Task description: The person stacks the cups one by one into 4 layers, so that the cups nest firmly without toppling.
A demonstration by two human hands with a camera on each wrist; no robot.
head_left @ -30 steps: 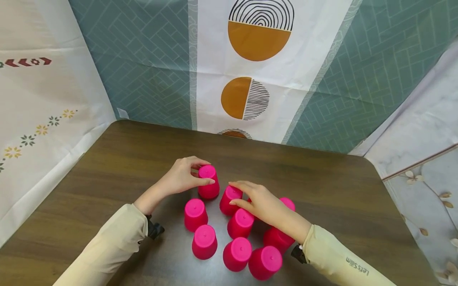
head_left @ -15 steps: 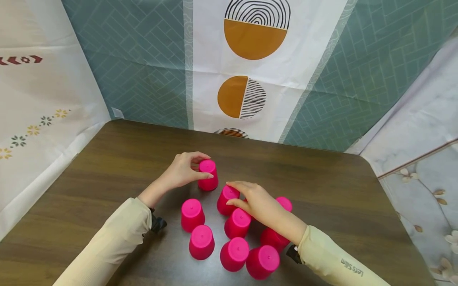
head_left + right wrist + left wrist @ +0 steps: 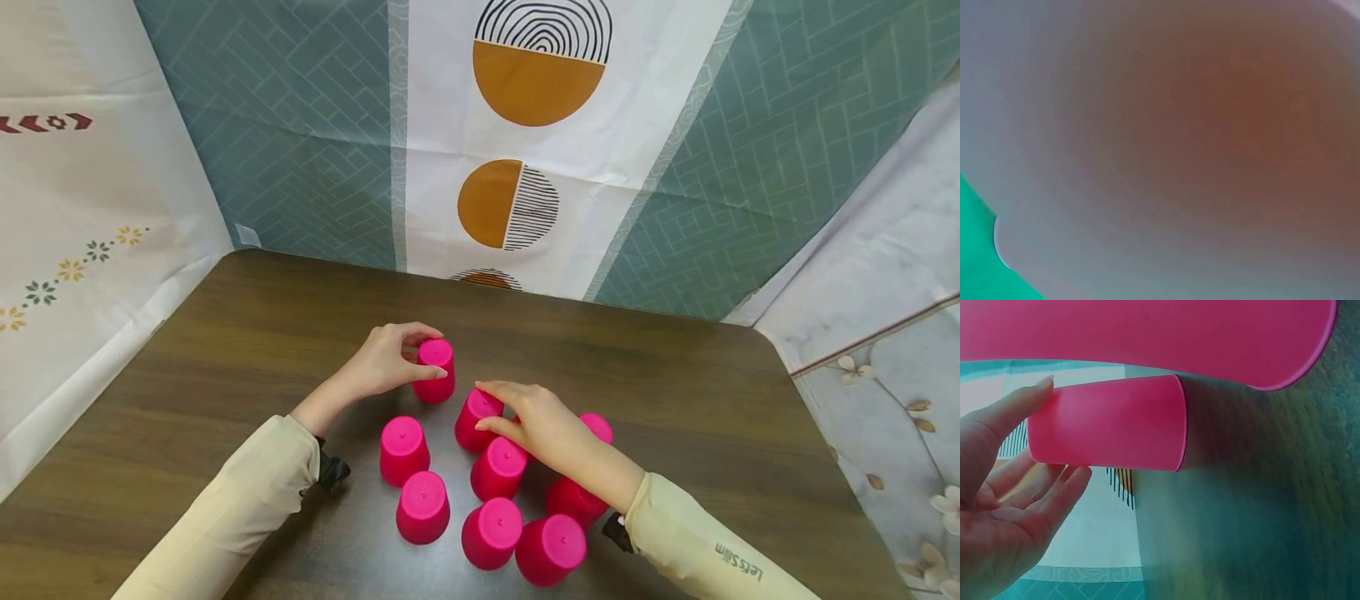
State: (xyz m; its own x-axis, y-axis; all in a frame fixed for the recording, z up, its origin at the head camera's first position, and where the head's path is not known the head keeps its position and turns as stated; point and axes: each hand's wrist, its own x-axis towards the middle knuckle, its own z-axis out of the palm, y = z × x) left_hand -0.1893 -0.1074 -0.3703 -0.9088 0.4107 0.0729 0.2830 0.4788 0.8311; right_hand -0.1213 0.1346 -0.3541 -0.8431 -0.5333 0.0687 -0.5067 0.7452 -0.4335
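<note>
My left hand [image 3: 378, 365] pinches an upside-down pink plastic cup [image 3: 435, 387] between thumb and fingers, at the far end of the group. In the left wrist view the thumb lies on one side of this cup [image 3: 1110, 425] near its base, the fingers on the other. To the right and nearer, my right hand [image 3: 551, 425] grips a second upturned pink cup [image 3: 470, 427] around its top. Right behind that one stands another pink cup [image 3: 497, 477], closer to my body. The right wrist view is a blur.
Several more upturned pink cups stand nearer to me, among them a left cup [image 3: 403, 454], a front cup [image 3: 491, 537] and one at the right [image 3: 551, 554]. My right forearm partly covers others. The brown wooden table [image 3: 300, 308] ends at a patterned cloth [image 3: 315, 167].
My left hand has moved its cup slightly away from me, toward the table's far edge, then settled a little lower. My right hand stays on its cup. The whole view shifted slightly.
</note>
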